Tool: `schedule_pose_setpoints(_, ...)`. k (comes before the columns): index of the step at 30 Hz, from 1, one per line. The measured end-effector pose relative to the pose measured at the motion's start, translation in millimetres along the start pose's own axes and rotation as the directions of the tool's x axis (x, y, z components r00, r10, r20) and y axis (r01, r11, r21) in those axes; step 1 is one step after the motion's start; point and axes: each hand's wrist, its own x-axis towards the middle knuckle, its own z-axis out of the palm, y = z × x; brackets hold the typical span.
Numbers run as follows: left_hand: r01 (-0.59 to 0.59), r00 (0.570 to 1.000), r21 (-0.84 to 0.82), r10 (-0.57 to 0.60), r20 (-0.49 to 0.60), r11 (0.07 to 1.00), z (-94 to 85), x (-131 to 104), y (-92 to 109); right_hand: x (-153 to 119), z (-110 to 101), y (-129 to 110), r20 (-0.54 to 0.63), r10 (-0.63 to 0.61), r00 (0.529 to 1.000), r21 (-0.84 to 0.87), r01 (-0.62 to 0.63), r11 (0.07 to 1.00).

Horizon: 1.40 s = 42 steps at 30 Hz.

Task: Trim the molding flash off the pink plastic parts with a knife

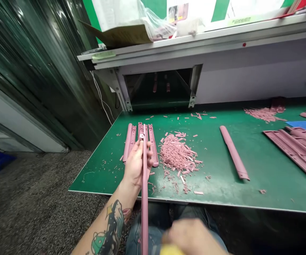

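Observation:
My left hand point(137, 161) is closed around a long, narrow pink plastic piece point(144, 198). It is held edge-on and runs from above the table down past the bottom of the view. A small silver metal part point(142, 136) shows by my thumb tip. Low in the view, my right hand point(192, 235) is smeared by motion, with a yellow object point(172, 249) at its fingers; what kind it is stays hidden. Beyond my left hand lie several pink plastic rails point(128, 141) side by side. A heap of pink shavings point(178, 152) sits to their right.
A single pink piece point(234, 152) lies on the green tabletop point(208, 191). More pink pieces point(296, 148) are stacked at the right, near another scrap pile point(263, 114). A shelf point(195, 46) overhangs the back, above a dark opening with a belt point(160, 101).

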Motion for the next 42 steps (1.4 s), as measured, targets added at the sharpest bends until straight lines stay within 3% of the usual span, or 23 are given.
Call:
schedule_pose_setpoints(5,0.148,0.985,0.131,-0.157,0.066,0.98,-5.6,-45.8,-16.0,55.2,-53.7,19.6,-0.213,0.224,0.951,0.144,-0.196,0.97)
schedule_pose_setpoints(11,0.153,0.983,0.206,-0.171,0.073,0.967,-7.5,-71.2,-32.2,86.0,-51.1,16.9,-0.391,0.262,0.883,0.054,-0.262,0.964)
schedule_pose_setpoints(21,0.081,0.996,0.22,-0.089,0.027,0.972,-2.2,-83.7,-33.9,79.9,-44.7,14.9,-0.377,0.226,0.898,-0.04,-0.259,0.965)
schedule_pose_setpoints(27,0.082,0.996,0.249,-0.085,0.001,0.965,-3.5,-86.5,-34.6,73.6,-46.4,18.0,-0.324,0.084,0.942,-0.278,-0.18,0.943)
schedule_pose_setpoints(32,0.13,0.991,0.249,-0.131,-0.012,0.96,-4.4,-91.2,-34.2,69.4,-53.6,23.5,-0.312,0.08,0.947,-0.425,-0.215,0.879)
schedule_pose_setpoints(36,0.108,0.994,0.28,-0.106,-0.021,0.954,-2.7,-92.7,-33.0,68.0,-57.5,29.0,-0.232,0.038,0.972,-0.488,-0.15,0.86)
schedule_pose_setpoints(39,0.133,0.991,0.285,-0.125,-0.047,0.949,-5.5,-92.8,-35.5,67.5,-61.9,28.0,-0.144,0.068,0.987,-0.425,-0.124,0.897)
schedule_pose_setpoints(42,0.271,0.962,0.184,-0.258,-0.089,0.945,-22.9,-99.1,-46.3,58.4,-70.2,21.6,-0.093,0.178,0.98,-0.16,-0.192,0.968)
